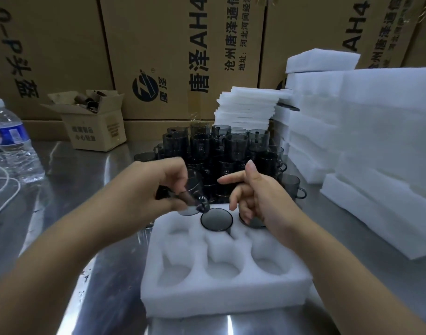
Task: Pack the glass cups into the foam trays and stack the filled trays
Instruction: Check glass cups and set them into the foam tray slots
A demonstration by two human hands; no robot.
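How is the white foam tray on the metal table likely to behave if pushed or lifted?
The foam tray looks light for its size, so it would probably slide easily on the shiny metal table. Its thick walls suggest it stays fairly stiff. With cups only in its far row, it may tip that way when lifted.

The middle carton (pixel 173 56) bears, turned sideways, "唐泽AH4", "沧州唐泽通信", a line beginning "地址:河北河间" and a round logo marked "唐泽", while the right-hand carton (pixel 381 27) beside it repeats "AH4" and "沧州唐泽通信", the left-hand carton (pixel 37 44) shows "0-P头盔", and the small open box (pixel 96 131) before its lower left corner reads "小心轻放" upside down.
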